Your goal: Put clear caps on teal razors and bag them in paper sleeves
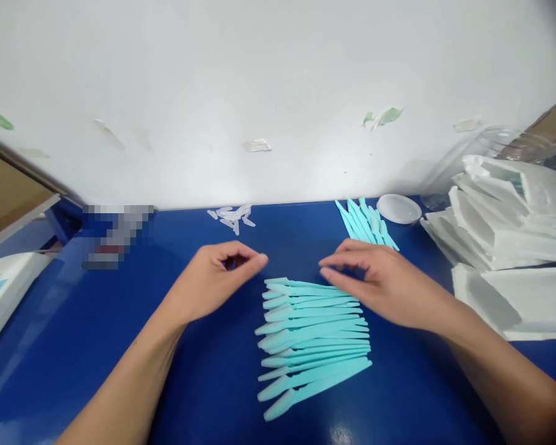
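Several turquoise plastic razor-like sticks (312, 337) lie side by side in a row on the blue table (213, 383), in front of me. My left hand (213, 281) hovers just left of the top of the row, thumb and fingers curled into a loose pinch; whether anything small is in it I cannot make out. My right hand (380, 281) rests at the upper right end of the row, fingers stretched out flat over the topmost sticks. A second small pile of turquoise sticks (365, 224) lies farther back, beyond my right hand.
Small clear plastic caps (233, 217) lie by the white wall. A round white lid (399, 208) sits at the back right. Stacked white bags (509, 241) fill the right side. A cardboard box (4, 191) and a white package (2, 290) stand at the left.
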Demonstrator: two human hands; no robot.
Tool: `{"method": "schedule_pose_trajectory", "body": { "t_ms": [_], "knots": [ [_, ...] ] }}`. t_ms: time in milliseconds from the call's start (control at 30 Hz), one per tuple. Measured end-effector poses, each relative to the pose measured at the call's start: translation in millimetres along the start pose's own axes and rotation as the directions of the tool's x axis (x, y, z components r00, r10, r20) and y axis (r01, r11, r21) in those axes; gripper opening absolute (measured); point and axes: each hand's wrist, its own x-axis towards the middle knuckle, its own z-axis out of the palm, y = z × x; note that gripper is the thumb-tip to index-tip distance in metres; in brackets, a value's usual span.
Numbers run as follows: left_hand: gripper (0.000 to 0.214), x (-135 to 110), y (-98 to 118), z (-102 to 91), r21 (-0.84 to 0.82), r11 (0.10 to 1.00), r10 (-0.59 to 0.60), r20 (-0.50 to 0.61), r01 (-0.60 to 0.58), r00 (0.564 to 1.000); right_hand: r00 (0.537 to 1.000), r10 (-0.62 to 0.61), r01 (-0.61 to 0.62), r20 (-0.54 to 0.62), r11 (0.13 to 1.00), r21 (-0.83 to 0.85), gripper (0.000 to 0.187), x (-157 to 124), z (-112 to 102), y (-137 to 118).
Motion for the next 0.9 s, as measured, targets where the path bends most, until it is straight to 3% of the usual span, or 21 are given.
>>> {"method": "schedule_pose_trajectory", "body": {
  "t_ms": [33,100,200,367,533,700,900],
  "knots": [
    [0.035,5.2,-8.4,-0.8,0.058,0.998,0.023,-0.127,-0.016,0.992,0.992,0.053,-0.063,-0.114,0.994,-0.084,0.029,1.5,-2.3,7.9],
    [0.035,16.6,-28.1,-0.5,0.210,0.976,0.125,-0.320,-0.059,0.939,0.927,0.153,-0.250,-0.343,0.932,-0.261,0.031,4.8,-7.0,27.0],
    [0.043,31.8,-53.3,2.8,0.451,0.887,0.266,-0.328,-0.097,0.907,0.857,0.247,-0.435,-0.452,0.817,-0.378,0.038,8.9,-12.2,52.9],
    [0.041,38.9,-60.0,6.9,0.606,0.785,0.276,-0.160,-0.126,0.948,0.842,0.371,-0.524,-0.390,0.735,-0.431,0.043,10.4,-16.1,62.6],
    [0.041,35.1,-55.1,2.0,0.571,0.814,0.268,-0.200,-0.110,0.942,0.829,0.429,-0.559,-0.359,0.679,-0.477,0.047,3.4,-28.6,59.7],
    [0.035,34.3,-61.8,-5.0,0.554,0.829,0.234,-0.214,-0.080,0.948,0.865,0.458,-0.497,-0.203,0.736,-0.460,0.038,-1.7,-35.4,68.0],
    [0.032,32.2,-63.2,-10.2,0.639,0.742,0.364,-0.133,-0.201,0.922,0.867,0.440,-0.499,-0.234,0.767,-0.404,0.029,-4.4,-40.7,63.1]
  ]
}}
